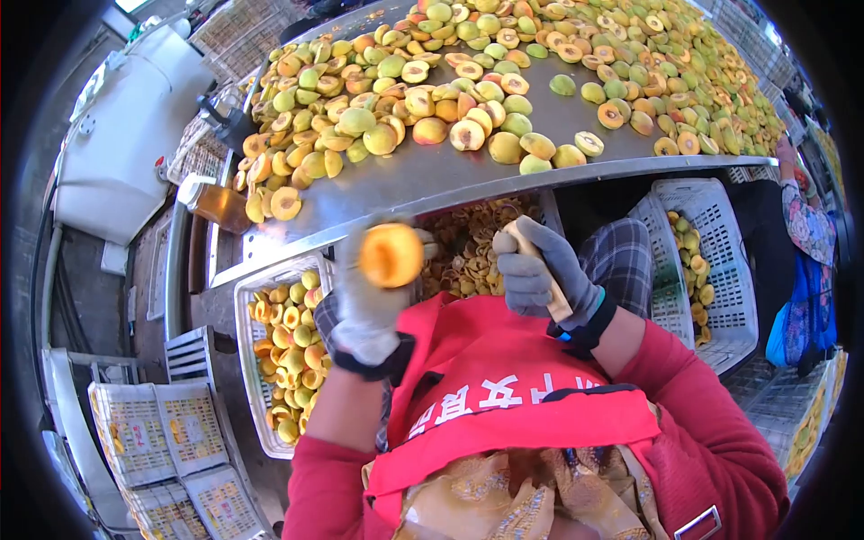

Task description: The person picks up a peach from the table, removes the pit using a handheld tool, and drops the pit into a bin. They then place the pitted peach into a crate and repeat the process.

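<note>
while our left hand (367, 310) has the fruit half (391, 256) pinched left of ctr, cut side showing, we've got the wooden tool (559, 304) closed in our right hand (525, 277), apart to its r, slanting upper l–lower r tbh.

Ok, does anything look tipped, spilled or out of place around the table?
Nothing clearly wrong. The amber bottle at the table's left corner seems to lean, but the wide lens may cause that. I can make out no spill around it. The fruit halves beside it lie at the pile's edge.
</note>
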Demonstrator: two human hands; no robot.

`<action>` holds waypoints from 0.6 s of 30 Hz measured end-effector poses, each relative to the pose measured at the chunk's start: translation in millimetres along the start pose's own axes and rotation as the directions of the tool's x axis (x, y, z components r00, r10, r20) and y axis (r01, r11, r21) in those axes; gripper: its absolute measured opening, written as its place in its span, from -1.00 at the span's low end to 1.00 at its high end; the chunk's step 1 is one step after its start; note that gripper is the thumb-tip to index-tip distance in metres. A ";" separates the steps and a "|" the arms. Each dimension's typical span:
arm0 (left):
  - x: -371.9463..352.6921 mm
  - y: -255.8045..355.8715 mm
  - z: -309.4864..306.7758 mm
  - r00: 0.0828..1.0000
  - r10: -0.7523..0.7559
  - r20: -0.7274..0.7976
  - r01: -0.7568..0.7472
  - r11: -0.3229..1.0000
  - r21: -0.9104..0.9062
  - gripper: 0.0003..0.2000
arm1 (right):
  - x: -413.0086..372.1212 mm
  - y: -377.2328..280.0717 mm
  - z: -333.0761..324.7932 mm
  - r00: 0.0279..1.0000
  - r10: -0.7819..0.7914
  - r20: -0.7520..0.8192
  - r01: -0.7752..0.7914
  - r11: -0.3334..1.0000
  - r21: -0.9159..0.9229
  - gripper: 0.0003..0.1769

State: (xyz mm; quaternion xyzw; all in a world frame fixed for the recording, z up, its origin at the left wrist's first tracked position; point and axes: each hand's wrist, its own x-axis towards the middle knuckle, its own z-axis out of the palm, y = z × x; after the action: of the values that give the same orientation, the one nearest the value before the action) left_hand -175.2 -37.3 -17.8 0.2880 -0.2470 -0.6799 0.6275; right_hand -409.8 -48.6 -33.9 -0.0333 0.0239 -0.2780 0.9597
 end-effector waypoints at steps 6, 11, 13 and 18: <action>-68.0 106.5 -85.6 0.724 0.667 -0.173 -0.008 0.259 0.966 -0.66 | 1.6 -14.6 -25.2 0.979 -0.071 -0.189 0.056 0.995 -0.080 -0.63; -67.2 126.1 -110.7 0.749 0.644 -0.156 0.200 0.006 0.980 -0.62 | 6.0 -22.3 -34.5 0.958 -0.058 -0.282 0.039 0.997 -0.073 -0.68; -22.0 103.6 -47.6 0.831 0.474 -0.291 0.138 0.331 0.933 -0.59 | 7.0 -25.7 -41.6 0.948 -0.031 -0.317 0.024 0.999 -0.026 -0.72; 128.1 24.7 30.3 0.968 0.165 0.190 -0.181 -0.069 0.981 -0.58 | 7.4 -35.3 -51.1 0.941 -0.046 -0.334 0.016 0.996 -0.091 -0.73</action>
State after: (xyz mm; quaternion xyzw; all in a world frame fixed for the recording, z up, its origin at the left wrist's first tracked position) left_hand -184.9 -167.8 10.7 0.6134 -0.6979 -0.2080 0.3055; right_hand -425.6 -84.9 -82.4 -0.0278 0.1987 -0.2932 0.9348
